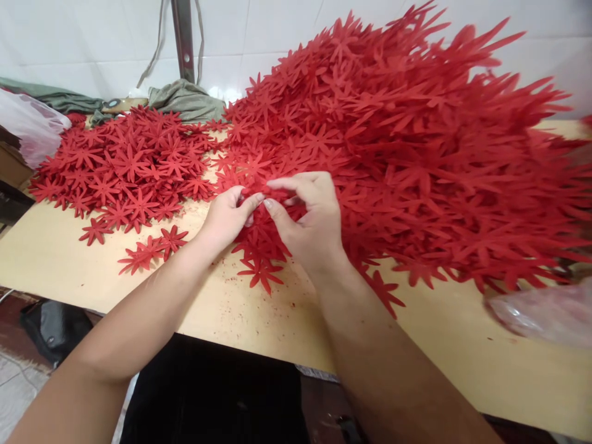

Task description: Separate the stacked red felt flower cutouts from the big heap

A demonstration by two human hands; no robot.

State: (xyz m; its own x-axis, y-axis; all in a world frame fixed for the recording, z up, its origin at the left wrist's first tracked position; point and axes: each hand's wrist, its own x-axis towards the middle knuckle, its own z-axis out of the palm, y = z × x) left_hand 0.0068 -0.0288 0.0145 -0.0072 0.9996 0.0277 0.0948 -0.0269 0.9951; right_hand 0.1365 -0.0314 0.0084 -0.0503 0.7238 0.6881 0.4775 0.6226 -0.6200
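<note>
My left hand [231,213] and my right hand [309,216] meet above the front edge of a large heap of red flower-shaped cutouts [370,135]. Between them is a red flower cutout [277,192], with thumbs and fingers closed on it from both sides. The thumb tips almost touch. My right index finger stretches over the top of the cutout. Part of the piece is hidden by the fingers and blends into the red heap behind. Just below my hands, a few loose red cutouts [261,271] lie on the tabletop.
A smaller pile of red cutouts [129,163] lies to the left on the wooden table [277,324]. Grey-green cloth [185,102] lies by the wall near a metal post [184,43]. Plastic bags are at the far left [34,123] and right [550,311]. Red crumbs dot the tabletop.
</note>
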